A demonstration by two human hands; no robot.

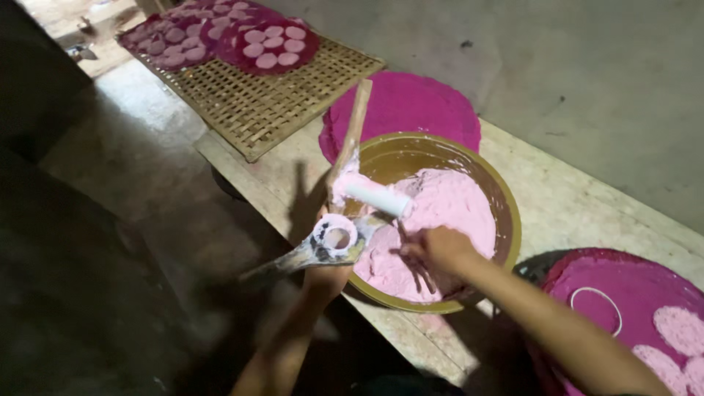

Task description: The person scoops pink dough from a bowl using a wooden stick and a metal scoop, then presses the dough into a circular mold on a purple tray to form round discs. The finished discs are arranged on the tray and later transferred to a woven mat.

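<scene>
Left hand [328, 273] grips a paddle [308, 253] bearing a ring mould [336, 237] at the bowl [513, 220] rim, catching drips; right hand [434, 249], closed on a tool, works pink batter [447, 213] inside the bowl on the table [565, 198].

The right hand's [438, 249] fingertips are sunk out of sight in the pink batter [447, 213]; its grip cannot be judged.

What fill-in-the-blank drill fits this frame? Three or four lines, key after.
1. The batter in the bowl is ____ in colour.
2. The left hand holds a paddle with a small white ____ on it.
3. The right hand reaches into the ____.
4. The woven tray is at the table's ____ end.

Missing words: pink; ring; bowl; far
</scene>
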